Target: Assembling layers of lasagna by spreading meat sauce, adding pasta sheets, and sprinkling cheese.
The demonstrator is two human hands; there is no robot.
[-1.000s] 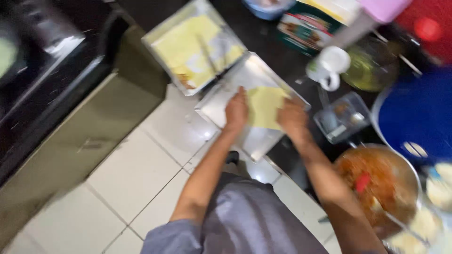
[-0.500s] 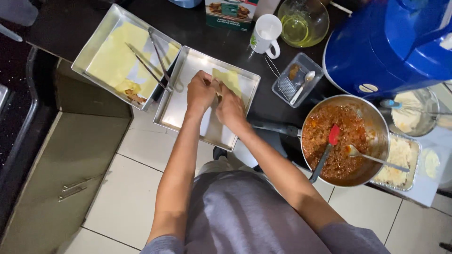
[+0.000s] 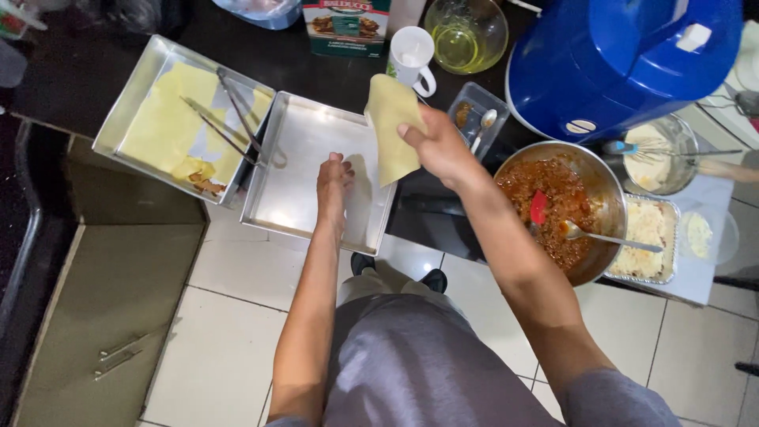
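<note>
We see a pale yellow pasta sheet (image 3: 391,126) lifted clear of the counter, hanging over the right edge of a steel tray (image 3: 292,170). The right hand (image 3: 443,150) pinches it by its right side, thumb in front and fingers behind, so the sheet droops down from the grip. The left hand (image 3: 334,183) rests inside the tray with fingers spread flat on the bare metal, gripping nothing, just left of the sheet's lower end.

To the left, touching the first tray, we find a second tray (image 3: 126,103) lined with more yellow sheets, and metal tongs (image 3: 229,119) lie across it. Behind the raised sheet stands a white mug (image 3: 411,54), and just right of the hand sits a small clear tub (image 3: 478,115) with a spoon in it. Farther back we see a glass bowl (image 3: 466,33) with yellowish liquid and a carton (image 3: 346,25).

Right of the arm, a metal bowl (image 3: 605,198) holds red meat sauce with a red spatula (image 3: 539,207) and a spoon (image 3: 609,237) resting in it. Beside that sits a foil pan (image 3: 648,229) of pale grated food. A big blue cooler (image 3: 624,59) stands behind, and a whisk (image 3: 656,150) rests in another bowl near it.
</note>
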